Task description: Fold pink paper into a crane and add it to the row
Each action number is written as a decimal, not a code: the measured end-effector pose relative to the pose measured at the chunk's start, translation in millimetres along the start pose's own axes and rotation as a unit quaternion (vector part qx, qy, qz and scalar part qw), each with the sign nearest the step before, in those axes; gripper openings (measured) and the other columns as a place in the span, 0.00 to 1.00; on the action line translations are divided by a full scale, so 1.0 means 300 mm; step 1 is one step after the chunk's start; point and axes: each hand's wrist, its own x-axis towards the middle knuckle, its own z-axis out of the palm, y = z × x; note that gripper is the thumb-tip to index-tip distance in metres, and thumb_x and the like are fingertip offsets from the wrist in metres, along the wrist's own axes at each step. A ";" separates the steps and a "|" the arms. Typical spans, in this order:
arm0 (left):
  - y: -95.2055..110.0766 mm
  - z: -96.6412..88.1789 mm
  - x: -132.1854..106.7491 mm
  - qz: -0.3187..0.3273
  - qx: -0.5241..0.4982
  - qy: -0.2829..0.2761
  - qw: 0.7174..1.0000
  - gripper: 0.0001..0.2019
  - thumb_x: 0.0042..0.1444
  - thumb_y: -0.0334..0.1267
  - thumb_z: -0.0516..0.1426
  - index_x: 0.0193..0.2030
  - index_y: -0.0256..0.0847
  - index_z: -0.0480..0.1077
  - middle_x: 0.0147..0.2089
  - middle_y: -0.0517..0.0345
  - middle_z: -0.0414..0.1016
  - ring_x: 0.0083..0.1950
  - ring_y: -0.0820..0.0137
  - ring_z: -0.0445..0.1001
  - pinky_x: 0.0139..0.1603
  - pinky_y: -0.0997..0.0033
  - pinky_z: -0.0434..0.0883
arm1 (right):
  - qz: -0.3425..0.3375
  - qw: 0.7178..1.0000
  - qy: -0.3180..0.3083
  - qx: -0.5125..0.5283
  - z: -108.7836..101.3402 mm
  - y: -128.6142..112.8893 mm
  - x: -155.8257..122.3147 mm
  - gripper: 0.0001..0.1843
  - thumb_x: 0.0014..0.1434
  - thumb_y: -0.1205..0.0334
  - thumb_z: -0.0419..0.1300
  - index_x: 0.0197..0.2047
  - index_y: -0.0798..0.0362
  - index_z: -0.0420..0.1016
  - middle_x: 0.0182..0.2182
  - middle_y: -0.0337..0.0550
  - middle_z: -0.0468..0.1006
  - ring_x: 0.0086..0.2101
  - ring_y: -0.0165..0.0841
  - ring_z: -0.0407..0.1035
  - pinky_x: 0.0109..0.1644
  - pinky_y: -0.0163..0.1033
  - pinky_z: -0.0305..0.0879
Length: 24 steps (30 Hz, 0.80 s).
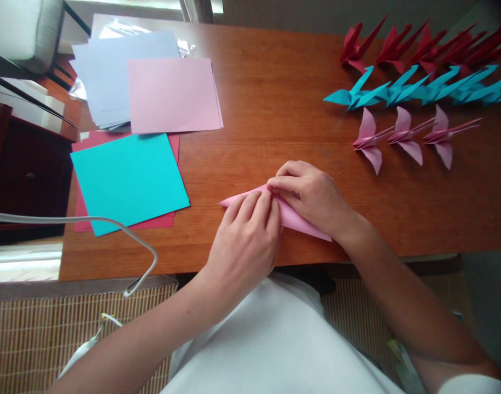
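A folded pink paper lies flat near the front edge of the wooden table, long and pointed at both ends. My left hand presses its fingertips down on the paper's left half. My right hand rests over the middle, fingers curled and pinching a fold at the upper edge. Both hands hide the centre of the paper.
Stacks of flat sheets lie at the left: turquoise over red, pink, pale blue. Finished paper cranes stand in rows at the right: red, turquoise, pink. A grey cable loops over the table's left front edge.
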 end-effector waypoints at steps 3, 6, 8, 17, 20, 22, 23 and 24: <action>0.002 0.031 -0.013 0.011 -0.008 0.031 0.999 0.23 0.69 0.38 0.50 0.65 0.24 0.67 0.68 0.33 0.68 0.69 0.49 0.66 0.71 0.51 0.63 | -0.004 1.000 0.004 0.010 0.001 0.002 0.000 0.12 0.70 0.62 0.57 0.42 0.49 0.83 0.40 0.44 0.78 0.42 0.36 0.72 0.43 0.40 0.65; -0.005 0.041 -0.017 0.016 -0.006 0.030 0.999 0.25 0.69 0.41 0.51 0.65 0.22 0.67 0.69 0.31 0.67 0.69 0.46 0.67 0.71 0.50 0.64 | -0.006 1.000 0.008 0.010 0.002 0.004 -0.001 0.12 0.70 0.63 0.57 0.42 0.49 0.83 0.40 0.44 0.78 0.42 0.36 0.72 0.44 0.39 0.66; -0.008 0.042 -0.021 0.026 0.003 0.027 0.999 0.26 0.69 0.42 0.51 0.65 0.21 0.66 0.69 0.28 0.66 0.69 0.44 0.67 0.70 0.48 0.65 | -0.008 1.000 0.010 0.010 0.003 0.005 -0.002 0.12 0.70 0.64 0.57 0.42 0.49 0.83 0.40 0.44 0.78 0.42 0.36 0.72 0.44 0.40 0.66; -0.020 0.054 -0.044 0.078 0.032 0.000 0.996 0.36 0.67 0.52 0.54 0.70 0.20 0.59 0.72 0.21 0.59 0.72 0.39 0.62 0.72 0.44 0.61 | -0.008 1.000 0.011 0.025 0.003 0.011 -0.001 0.12 0.69 0.64 0.57 0.42 0.49 0.83 0.40 0.44 0.79 0.42 0.36 0.73 0.46 0.40 0.67; -0.023 0.057 -0.047 0.083 0.041 -0.011 0.996 0.40 0.66 0.55 0.54 0.71 0.19 0.58 0.73 0.21 0.58 0.73 0.38 0.60 0.73 0.44 0.60 | -0.012 1.000 0.010 0.026 0.002 0.013 0.000 0.11 0.69 0.65 0.58 0.43 0.49 0.84 0.40 0.44 0.79 0.42 0.36 0.73 0.46 0.40 0.68; -0.025 0.059 -0.050 0.085 0.048 -0.016 0.995 0.40 0.67 0.55 0.53 0.70 0.16 0.58 0.73 0.21 0.57 0.74 0.39 0.60 0.73 0.45 0.59 | -0.012 1.000 0.010 0.026 0.002 0.013 0.000 0.11 0.68 0.65 0.58 0.43 0.49 0.84 0.40 0.44 0.79 0.42 0.36 0.73 0.46 0.40 0.68; -0.026 0.060 -0.051 0.087 0.050 -0.018 0.995 0.40 0.67 0.55 0.52 0.70 0.15 0.58 0.73 0.21 0.57 0.74 0.39 0.59 0.74 0.45 0.59 | -0.012 1.000 0.010 0.027 0.003 0.014 0.000 0.11 0.68 0.66 0.58 0.42 0.49 0.84 0.40 0.44 0.79 0.42 0.36 0.73 0.46 0.40 0.68; -0.027 0.062 -0.052 0.089 0.052 -0.019 0.994 0.40 0.68 0.55 0.52 0.70 0.14 0.58 0.73 0.21 0.56 0.74 0.39 0.59 0.74 0.45 0.59 | -0.011 1.000 0.011 0.027 0.003 0.014 0.000 0.12 0.68 0.66 0.58 0.42 0.49 0.84 0.40 0.44 0.79 0.42 0.36 0.73 0.46 0.40 0.68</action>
